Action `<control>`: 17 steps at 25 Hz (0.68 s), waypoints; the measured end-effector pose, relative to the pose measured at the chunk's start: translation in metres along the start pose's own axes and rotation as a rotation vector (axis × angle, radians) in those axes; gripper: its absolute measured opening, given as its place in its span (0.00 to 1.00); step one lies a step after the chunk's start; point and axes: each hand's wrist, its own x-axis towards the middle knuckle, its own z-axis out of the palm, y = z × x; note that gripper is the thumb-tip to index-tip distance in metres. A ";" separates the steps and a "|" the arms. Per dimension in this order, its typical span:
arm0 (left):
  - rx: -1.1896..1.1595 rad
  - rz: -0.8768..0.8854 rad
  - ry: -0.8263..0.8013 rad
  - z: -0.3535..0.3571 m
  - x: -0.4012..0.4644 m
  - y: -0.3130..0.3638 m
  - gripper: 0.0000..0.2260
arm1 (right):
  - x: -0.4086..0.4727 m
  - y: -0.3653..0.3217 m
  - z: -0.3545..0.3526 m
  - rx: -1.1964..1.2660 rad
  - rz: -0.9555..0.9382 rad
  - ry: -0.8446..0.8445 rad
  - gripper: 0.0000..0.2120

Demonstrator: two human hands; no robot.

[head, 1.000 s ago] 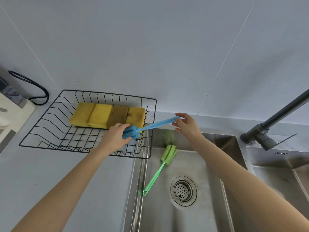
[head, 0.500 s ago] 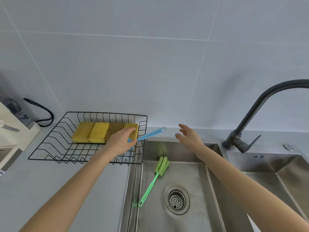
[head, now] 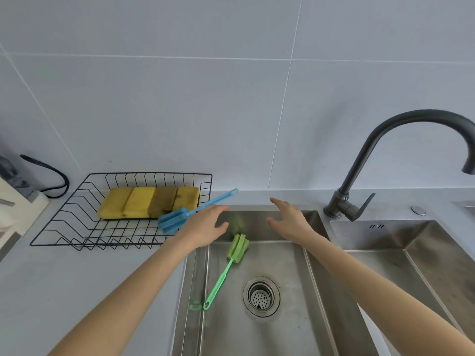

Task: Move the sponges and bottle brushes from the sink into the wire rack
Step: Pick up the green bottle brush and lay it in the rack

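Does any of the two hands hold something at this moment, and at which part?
Nothing is held. The left hand and right hand are both open above the sink; the blue brush rests in the wire rack.

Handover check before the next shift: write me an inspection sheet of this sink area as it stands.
Surface: grey counter, bare where visible; steel sink set into it.
Job's things: four yellow sponges in a row in the wire rack; blue brush with its head in the rack, handle sticking out over the rim; green brush lying in the sink.
Clutter: white object at the left edge, unclear.
Grip: left hand open, empty; right hand open, empty.
Cables: black cable looped by the wall.
Surroundings: tiled wall, dark tap, second basin, drain.
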 end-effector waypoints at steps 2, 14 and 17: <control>-0.009 0.017 -0.033 0.012 0.001 0.005 0.21 | -0.001 0.007 0.007 -0.029 -0.007 -0.027 0.29; -0.017 -0.109 -0.232 0.095 0.013 -0.017 0.21 | 0.022 0.052 0.076 -0.162 0.030 -0.268 0.31; -0.023 -0.187 -0.310 0.117 0.017 -0.033 0.22 | 0.033 0.059 0.097 -0.219 0.019 -0.321 0.31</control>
